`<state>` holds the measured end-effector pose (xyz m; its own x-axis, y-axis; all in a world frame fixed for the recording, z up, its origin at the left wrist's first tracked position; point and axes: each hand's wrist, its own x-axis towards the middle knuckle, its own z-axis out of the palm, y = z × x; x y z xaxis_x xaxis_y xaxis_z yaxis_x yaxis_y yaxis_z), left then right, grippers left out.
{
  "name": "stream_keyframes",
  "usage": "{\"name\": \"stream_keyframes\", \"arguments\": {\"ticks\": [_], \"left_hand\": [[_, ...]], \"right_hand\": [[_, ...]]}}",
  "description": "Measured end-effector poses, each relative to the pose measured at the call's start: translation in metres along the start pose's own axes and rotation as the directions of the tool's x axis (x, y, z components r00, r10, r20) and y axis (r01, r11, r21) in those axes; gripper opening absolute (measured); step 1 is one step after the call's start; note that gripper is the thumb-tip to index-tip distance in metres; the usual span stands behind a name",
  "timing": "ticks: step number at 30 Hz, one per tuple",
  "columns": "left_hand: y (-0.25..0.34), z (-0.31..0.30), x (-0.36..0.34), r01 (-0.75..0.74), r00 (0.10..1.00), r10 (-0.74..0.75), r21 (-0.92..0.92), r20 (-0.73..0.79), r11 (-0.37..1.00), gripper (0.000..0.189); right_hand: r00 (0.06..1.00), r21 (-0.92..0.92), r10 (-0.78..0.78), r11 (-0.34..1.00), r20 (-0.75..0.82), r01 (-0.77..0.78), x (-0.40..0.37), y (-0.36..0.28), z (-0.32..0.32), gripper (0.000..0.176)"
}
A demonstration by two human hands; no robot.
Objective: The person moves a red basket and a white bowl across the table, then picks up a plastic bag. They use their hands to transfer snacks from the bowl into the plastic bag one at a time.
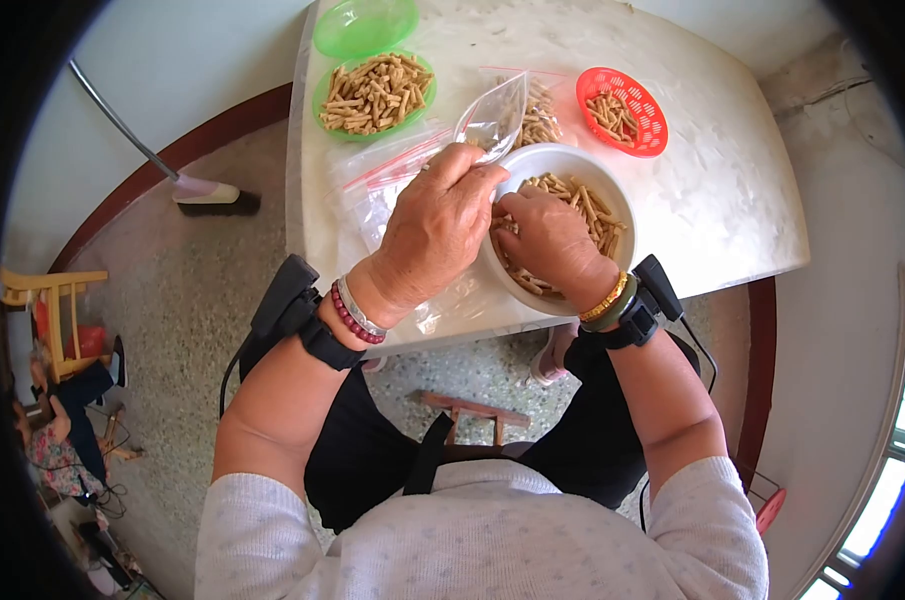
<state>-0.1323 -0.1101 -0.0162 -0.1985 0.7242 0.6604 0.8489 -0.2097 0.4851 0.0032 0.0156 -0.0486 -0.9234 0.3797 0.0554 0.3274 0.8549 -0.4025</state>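
The left hand (437, 235) is closed, its fingertips pinching the mouth of a clear zip bag (492, 120), which stands up tilted at the 11 o'clock rim of the white bowl (562, 155); the right hand (547, 240) lies knuckles up inside that bowl, fingers curled down among the short tan sticks (597, 215); whether it grips any cannot be told, as the fingertips are hidden. The two hands touch at the bowl's left edge; the bowl sits near the front edge of the white desk (712, 200).

A heap of flat zip bags (387, 180) with red seals lies under the left wrist, at 9 o'clock from the bowl; a green bowl (375, 95) heaped with the same sticks stands at 10 o'clock, and an empty green dish (365, 25) touches its far side; a second bag holding sticks (542, 115) lies at 12 o'clock, just behind the held bag; a red basket (622, 110) with a few sticks sits at 1 o'clock. A broom (207, 195) rests on the floor left of the desk.
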Motion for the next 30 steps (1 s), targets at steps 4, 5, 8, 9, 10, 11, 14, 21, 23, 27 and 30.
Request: {"name": "stream_keyframes", "arguments": {"ticks": [4,5,8,9,10,11,14,21,23,27,30], "left_hand": [[-0.001,0.001,0.000,-0.006,1.000,0.006,-0.014,0.001,1.000,0.027],[-0.001,0.000,0.000,-0.008,1.000,0.008,-0.021,0.006,1.000,0.027],[-0.001,-0.001,0.000,0.017,1.000,-0.017,-0.032,0.003,0.999,0.026],[0.000,-0.002,0.000,0.019,1.000,-0.019,-0.030,0.003,0.999,0.026],[0.000,-0.002,0.001,0.021,1.000,-0.020,-0.023,0.006,1.000,0.026],[0.000,-0.002,0.001,0.022,1.000,-0.022,-0.016,0.008,1.000,0.025],[0.000,-0.002,0.001,0.027,1.000,-0.027,-0.028,0.011,0.999,0.024],[0.001,0.007,-0.004,0.085,0.996,-0.081,-0.106,0.047,0.991,0.021],[0.003,0.010,-0.005,0.100,0.994,-0.092,-0.145,0.060,0.984,0.020],[0.005,0.012,-0.005,0.114,0.991,-0.102,-0.142,0.089,0.983,0.020],[0.003,0.011,-0.005,0.110,0.992,-0.101,-0.121,0.082,0.987,0.020]], "right_hand": [[0.994,0.000,-0.106,0.994,-0.002,0.106,0.000,0.003,-0.001,0.014],[0.994,0.001,-0.105,0.994,-0.001,0.105,-0.001,0.005,-0.004,0.014],[0.991,0.013,-0.129,0.992,0.042,0.129,-0.005,0.011,-0.016,0.012],[0.988,0.018,-0.082,0.997,0.133,0.080,-0.005,0.017,-0.020,0.012],[0.974,0.018,-0.034,0.999,0.223,0.031,-0.005,0.023,-0.023,0.014],[0.976,0.051,-0.038,0.998,0.213,0.028,-0.004,0.028,-0.026,0.010],[0.991,0.202,-0.029,0.979,0.134,0.001,-0.009,0.036,-0.041,0.009],[0.970,0.646,0.186,0.724,0.159,-0.244,-0.013,0.028,-0.059,0.009],[0.964,0.775,0.185,0.575,0.192,-0.264,-0.015,0.028,-0.060,0.009],[0.961,0.836,0.162,0.476,0.223,-0.274,-0.016,0.024,-0.069,0.008],[0.963,0.803,0.187,0.534,0.195,-0.266,-0.016,0.028,-0.065,0.008]]}}
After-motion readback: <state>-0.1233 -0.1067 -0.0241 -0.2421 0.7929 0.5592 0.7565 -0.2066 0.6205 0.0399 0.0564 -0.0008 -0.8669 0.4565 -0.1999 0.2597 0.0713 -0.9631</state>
